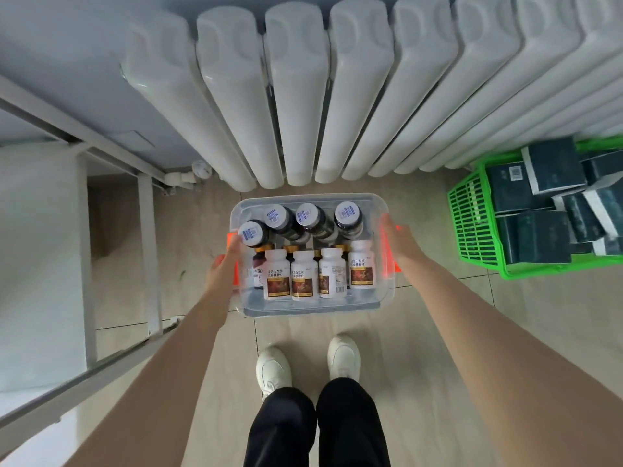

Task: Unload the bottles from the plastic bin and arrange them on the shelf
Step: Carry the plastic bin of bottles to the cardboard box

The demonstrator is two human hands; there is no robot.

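Gripping the clear, boxy plastic bin (303, 306) — left hand (224, 267), right hand (399, 242).

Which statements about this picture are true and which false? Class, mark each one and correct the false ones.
1. The left hand and right hand grip the clear plastic bin at its orange handles, one on each side. True.
2. The white bottles lie in the half of the bin nearest the radiator. False: they lie in the half nearest the person, and the dark bottles lie towards the radiator.
3. A green basket of dark boxes stands on the person's right. True.
4. One hand holds a bottle. False: every bottle is in the bin.
5. The radiator is white. True.
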